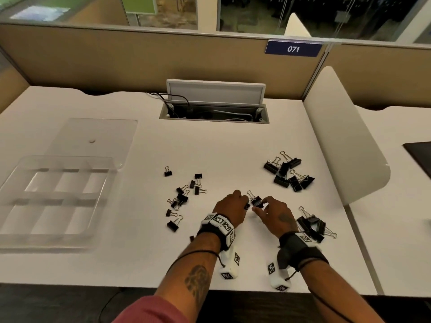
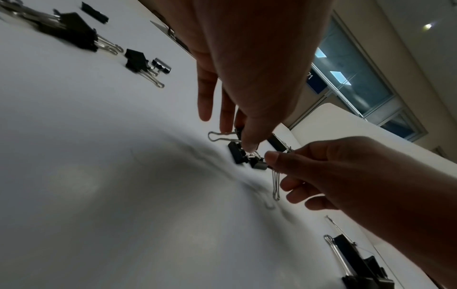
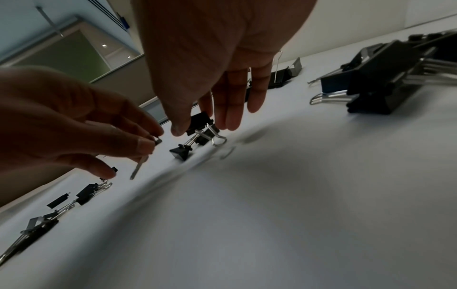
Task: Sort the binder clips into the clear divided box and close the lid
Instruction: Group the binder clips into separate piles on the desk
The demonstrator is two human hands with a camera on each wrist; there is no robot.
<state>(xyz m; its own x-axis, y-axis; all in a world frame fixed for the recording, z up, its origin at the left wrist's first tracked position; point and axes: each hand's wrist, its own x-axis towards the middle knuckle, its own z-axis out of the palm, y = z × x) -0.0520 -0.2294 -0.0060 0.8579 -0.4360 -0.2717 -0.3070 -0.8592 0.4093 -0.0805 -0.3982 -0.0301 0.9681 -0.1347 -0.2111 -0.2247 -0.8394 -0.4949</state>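
Black binder clips lie in groups on the white desk: small ones (image 1: 184,197) left of my hands, large ones at the back right (image 1: 289,173) and beside my right wrist (image 1: 312,226). My left hand (image 1: 245,205) and right hand (image 1: 261,206) meet over a small cluster (image 1: 255,201). In the left wrist view my left hand (image 2: 243,140) pinches a clip by its wire handle (image 2: 222,135). In the right wrist view my right hand (image 3: 195,127) pinches a black clip (image 3: 200,119). Another clip (image 3: 180,152) lies between them. The clear divided box (image 1: 56,199) stands at the left, its lid (image 1: 93,136) open flat behind it.
An open cable hatch (image 1: 214,108) sits at the back of the desk. A white divider panel (image 1: 345,136) bounds the right side, with a dark flat item (image 1: 419,155) beyond it. The desk's front edge (image 1: 116,285) runs under my forearms.
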